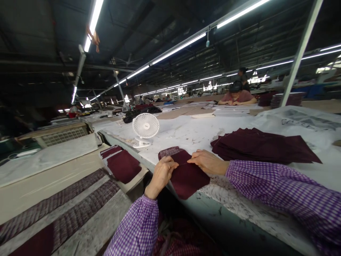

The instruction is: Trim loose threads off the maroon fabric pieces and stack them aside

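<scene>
2 hands (pixel 163 170) pinch maroon fabric (pixel 188 177) (fan (pixel 146 126) nearby)

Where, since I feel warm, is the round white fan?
In the head view, the fan stands left of centre on the white-covered table, near its edge, beyond the left hand.

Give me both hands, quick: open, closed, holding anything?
Left hand: closed, fingertips pinching the maroon cloth.
Right hand: closed, fingertips pinching the same cloth.
</scene>
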`<state>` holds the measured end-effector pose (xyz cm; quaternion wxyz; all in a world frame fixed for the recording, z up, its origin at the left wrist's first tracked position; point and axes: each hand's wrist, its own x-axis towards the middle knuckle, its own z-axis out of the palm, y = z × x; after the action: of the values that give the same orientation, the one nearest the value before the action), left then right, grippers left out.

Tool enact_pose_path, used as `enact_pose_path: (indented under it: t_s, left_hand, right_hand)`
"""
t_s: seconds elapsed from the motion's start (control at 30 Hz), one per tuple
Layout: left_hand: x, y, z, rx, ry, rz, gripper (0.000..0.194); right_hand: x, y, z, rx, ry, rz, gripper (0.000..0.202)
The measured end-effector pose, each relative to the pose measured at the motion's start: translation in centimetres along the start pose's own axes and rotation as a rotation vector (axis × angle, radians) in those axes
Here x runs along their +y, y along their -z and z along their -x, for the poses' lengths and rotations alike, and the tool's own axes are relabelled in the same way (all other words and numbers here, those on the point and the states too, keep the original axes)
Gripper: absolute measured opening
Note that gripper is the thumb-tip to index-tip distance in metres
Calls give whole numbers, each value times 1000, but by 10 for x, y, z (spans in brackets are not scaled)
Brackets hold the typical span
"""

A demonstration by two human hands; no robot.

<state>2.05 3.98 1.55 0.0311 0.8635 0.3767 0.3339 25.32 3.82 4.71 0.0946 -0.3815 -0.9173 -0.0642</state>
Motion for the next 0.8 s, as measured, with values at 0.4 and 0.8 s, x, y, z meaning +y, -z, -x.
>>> enact_pose_path:
  t_s: [0.4, 0.8]
  left_hand:
    - [-6, 4, 6, 11, -33, -31, 27]
    - [-12, 22, 25, 187, 179, 147, 13]
  right_hand:
    - [-36, 30, -35, -322, 30, 238, 56]
    - [-45, 44, -47, -452, 49, 248, 61]
